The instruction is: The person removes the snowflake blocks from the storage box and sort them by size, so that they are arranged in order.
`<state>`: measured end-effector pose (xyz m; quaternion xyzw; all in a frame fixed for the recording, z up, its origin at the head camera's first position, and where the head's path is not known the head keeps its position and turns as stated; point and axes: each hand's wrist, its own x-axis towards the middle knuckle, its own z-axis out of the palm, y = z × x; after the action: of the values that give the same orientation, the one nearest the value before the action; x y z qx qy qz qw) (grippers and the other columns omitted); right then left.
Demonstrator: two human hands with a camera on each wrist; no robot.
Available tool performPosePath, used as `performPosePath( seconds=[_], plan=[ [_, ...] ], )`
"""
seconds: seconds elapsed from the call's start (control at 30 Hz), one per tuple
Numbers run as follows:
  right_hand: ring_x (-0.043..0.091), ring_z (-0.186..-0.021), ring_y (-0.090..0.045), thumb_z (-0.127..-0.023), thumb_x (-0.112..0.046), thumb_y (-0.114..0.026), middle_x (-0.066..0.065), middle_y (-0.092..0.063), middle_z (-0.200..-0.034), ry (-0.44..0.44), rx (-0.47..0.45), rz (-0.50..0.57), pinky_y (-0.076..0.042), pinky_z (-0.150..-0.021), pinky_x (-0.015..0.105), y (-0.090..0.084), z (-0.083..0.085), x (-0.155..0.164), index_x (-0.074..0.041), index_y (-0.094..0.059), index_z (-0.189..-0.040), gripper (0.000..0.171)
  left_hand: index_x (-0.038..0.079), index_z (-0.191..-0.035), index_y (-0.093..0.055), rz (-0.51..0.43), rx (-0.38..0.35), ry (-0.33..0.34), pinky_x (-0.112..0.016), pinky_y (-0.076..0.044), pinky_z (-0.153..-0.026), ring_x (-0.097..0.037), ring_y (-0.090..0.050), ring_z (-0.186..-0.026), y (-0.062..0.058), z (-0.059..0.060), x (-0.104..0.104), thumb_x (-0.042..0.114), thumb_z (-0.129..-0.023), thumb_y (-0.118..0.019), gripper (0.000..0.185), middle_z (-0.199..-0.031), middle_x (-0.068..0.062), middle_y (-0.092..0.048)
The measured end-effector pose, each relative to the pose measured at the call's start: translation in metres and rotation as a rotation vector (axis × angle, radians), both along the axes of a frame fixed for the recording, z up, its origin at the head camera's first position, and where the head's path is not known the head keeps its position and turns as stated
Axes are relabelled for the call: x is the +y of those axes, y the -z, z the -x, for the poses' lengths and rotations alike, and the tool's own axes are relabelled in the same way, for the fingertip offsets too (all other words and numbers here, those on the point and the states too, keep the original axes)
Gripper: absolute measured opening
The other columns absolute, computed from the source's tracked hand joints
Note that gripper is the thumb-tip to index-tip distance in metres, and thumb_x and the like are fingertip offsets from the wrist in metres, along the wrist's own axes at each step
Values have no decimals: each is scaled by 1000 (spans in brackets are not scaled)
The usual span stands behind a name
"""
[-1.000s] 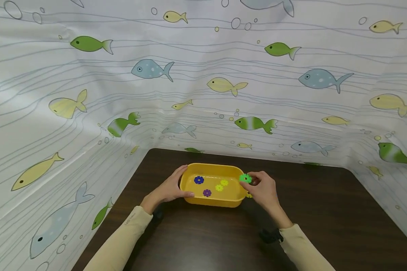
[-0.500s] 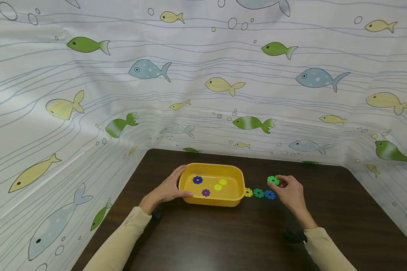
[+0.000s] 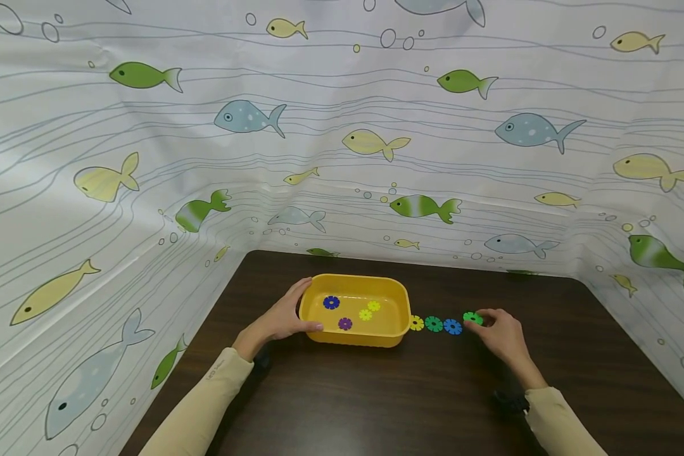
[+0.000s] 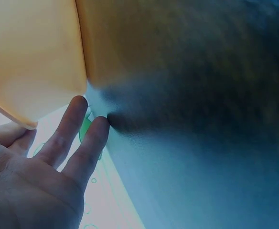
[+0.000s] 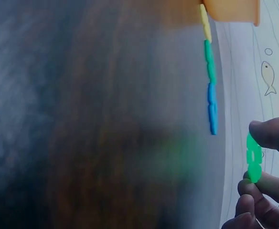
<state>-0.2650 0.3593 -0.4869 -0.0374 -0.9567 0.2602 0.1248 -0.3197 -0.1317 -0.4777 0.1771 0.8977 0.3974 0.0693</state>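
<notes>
My left hand [image 3: 282,316] grips the left end of a yellow plastic basin [image 3: 350,338], its thumb over the near rim; the left wrist view shows two fingers stretched along the outside of the basin [image 4: 32,57]. Inside lie a dark blue [image 3: 331,303], a purple [image 3: 345,323] and two yellow snowflake discs [image 3: 366,315]. My right hand [image 3: 503,335] pinches a bright green snowflake disc [image 5: 254,160] between thumb and fingers, just above the table. Left of it, a row runs from the basin: a yellow disc [image 3: 417,323], a darker green disc [image 3: 434,324] and a blue disc [image 3: 453,327].
Everything stands on a dark brown table [image 3: 365,399]. A white sheet printed with fish [image 3: 319,164] rises behind the table and along its sides. A dark strap [image 3: 510,401] is at my right wrist.
My right hand has carried the bright green disc from over the basin's right rim rightward and down to the blue end of the row. The left hand keeps its hold.
</notes>
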Motion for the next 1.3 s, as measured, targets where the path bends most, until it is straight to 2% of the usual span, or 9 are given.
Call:
performPosePath(
  seconds=[0.2,0.4,0.67,0.97,1.2,1.3],
  plan=[
    [38,-95,-63,-90,-42,-73,31,-63,-121,-26,-88,-14,-55,-74,49,5,2,6,2,-67,-123,56,23,-162,-16,-2,5,0,-50,-38,-120,-33,-33,-152,1,0,0,46,-77,-84,111,-171,-3,-11],
    [47,-106,-62,-90,-42,-72,33,-61,-126,-48,-159,-26,-56,-79,54,9,4,9,4,-64,-127,60,21,-162,-17,1,3,8,-53,-35,-122,-34,-30,-154,1,3,0,44,-78,-84,110,-171,-4,-12],
    [44,-102,-65,-89,-33,-74,31,-66,-120,-66,-166,-8,-56,-79,54,8,4,9,5,-64,-126,54,20,-162,-17,0,1,7,-55,-35,-121,-35,-29,-154,1,5,-1,44,-77,-84,111,-171,-5,-12],
    [43,-101,-65,-90,-32,-73,31,-65,-121,-51,-187,0,-56,-78,53,10,4,7,5,-64,-127,53,19,-162,-17,-2,-2,12,-54,-35,-122,-35,-31,-153,2,5,-1,44,-78,-84,110,-171,-6,-12],
    [41,-100,-62,-91,-31,-73,33,-58,-123,-68,-169,-15,-54,-77,51,9,2,5,4,-64,-127,51,19,-162,-16,3,1,18,-54,-35,-122,-35,-31,-153,1,4,-1,46,-79,-83,110,-171,-6,-12],
    [41,-101,-62,-91,-31,-73,32,-61,-119,-73,-164,-16,-53,-78,53,9,1,5,5,-62,-129,53,19,-162,-16,2,2,19,-53,-35,-122,-35,-31,-153,1,4,-1,45,-79,-83,110,-171,-6,-11]
  ],
)
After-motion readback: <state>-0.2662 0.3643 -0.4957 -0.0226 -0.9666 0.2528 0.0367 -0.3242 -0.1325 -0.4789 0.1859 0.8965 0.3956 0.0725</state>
